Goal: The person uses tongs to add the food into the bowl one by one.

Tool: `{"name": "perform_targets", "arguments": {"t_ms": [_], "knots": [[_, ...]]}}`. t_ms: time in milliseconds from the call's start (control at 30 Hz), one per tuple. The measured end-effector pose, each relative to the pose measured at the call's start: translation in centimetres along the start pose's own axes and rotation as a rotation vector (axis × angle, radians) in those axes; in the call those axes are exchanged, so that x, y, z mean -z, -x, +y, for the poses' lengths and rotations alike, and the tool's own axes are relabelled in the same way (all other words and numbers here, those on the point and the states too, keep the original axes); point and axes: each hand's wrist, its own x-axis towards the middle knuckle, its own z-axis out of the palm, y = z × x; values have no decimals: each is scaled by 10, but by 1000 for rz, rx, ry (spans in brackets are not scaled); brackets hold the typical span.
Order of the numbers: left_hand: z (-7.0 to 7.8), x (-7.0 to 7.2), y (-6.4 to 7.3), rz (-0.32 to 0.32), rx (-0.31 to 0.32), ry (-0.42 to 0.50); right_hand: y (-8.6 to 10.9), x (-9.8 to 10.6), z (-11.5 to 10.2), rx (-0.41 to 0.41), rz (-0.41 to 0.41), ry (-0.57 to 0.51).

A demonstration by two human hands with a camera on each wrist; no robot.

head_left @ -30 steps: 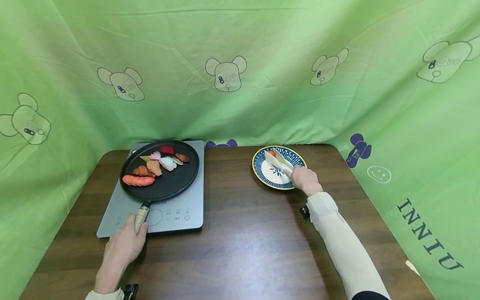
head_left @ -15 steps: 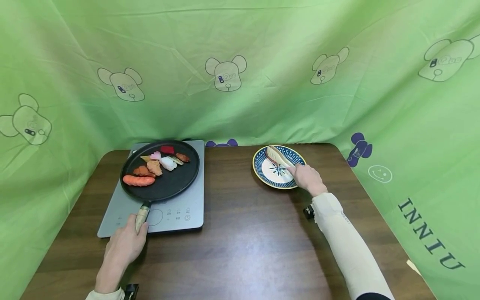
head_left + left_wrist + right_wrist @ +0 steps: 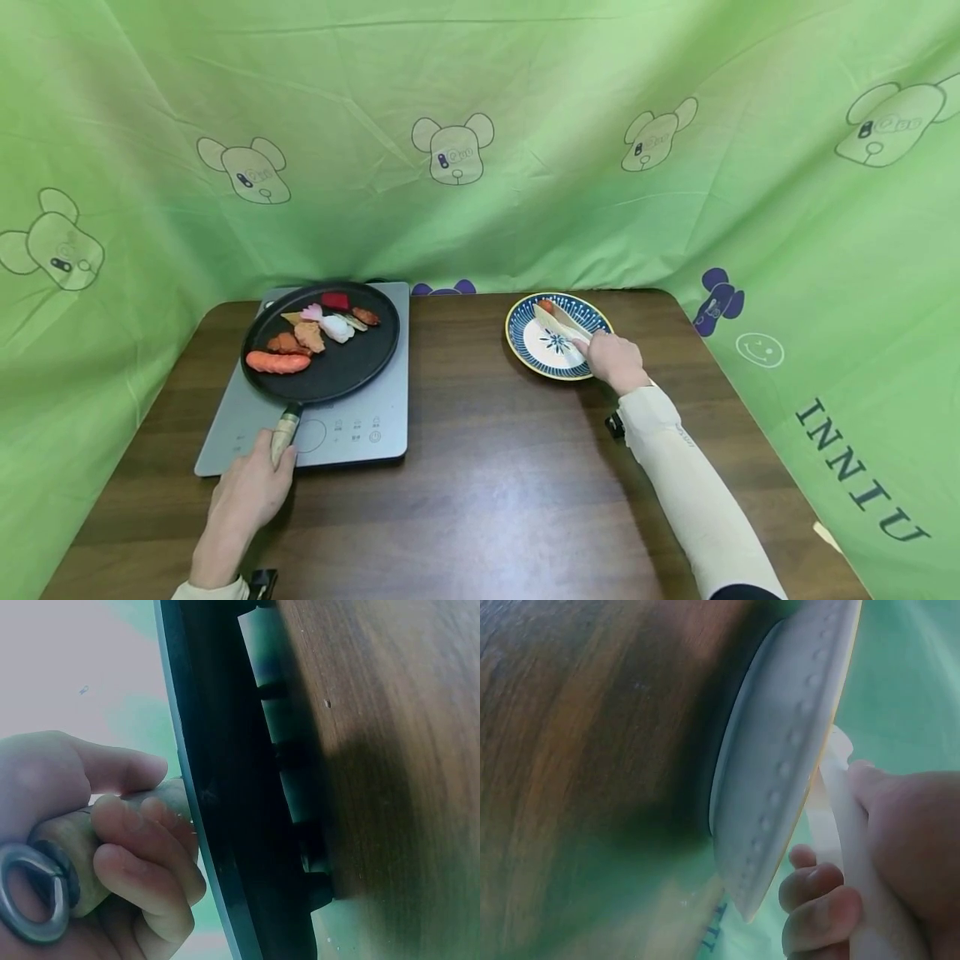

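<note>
My left hand [image 3: 251, 490] grips the pale handle [image 3: 282, 437] of a black round pan [image 3: 352, 367]; the left wrist view shows the fingers curled around it, a metal ring [image 3: 31, 892] at its end. In the pan lie a scored sausage [image 3: 277, 362], brown fried pieces [image 3: 307, 336], a shrimp sushi-like piece [image 3: 333, 326] and other bits. My right hand [image 3: 615, 362] holds pale tongs [image 3: 561, 325] over a blue-and-white plate [image 3: 534, 360]. A small reddish-brown food piece [image 3: 546, 307] shows at the tongs' tips. In the right wrist view the tongs [image 3: 847, 825] pass between thumb and fingers, beside the plate's rim.
Beneath the pan is a grey induction cooktop [image 3: 390, 392] with touch controls. A brown wooden table [image 3: 465, 467] lies under everything. Green cloth [image 3: 480, 225] with bear prints hangs behind and at both sides.
My right hand has shifted slightly and turned the tongs; half a second ago they hid the reddish-brown piece, which now shows at their tips. The left hand and pan have stayed still.
</note>
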Motion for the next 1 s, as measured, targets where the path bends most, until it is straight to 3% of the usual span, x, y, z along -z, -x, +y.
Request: {"name": "perform_targets", "arguments": {"t_ms": [333, 1000], "knots": [[0, -1, 0, 18, -12, 2, -3, 0, 1, 18, -12, -30], [0, -2, 1, 14, -3, 6, 15, 6, 3, 105, 93, -59]]}}
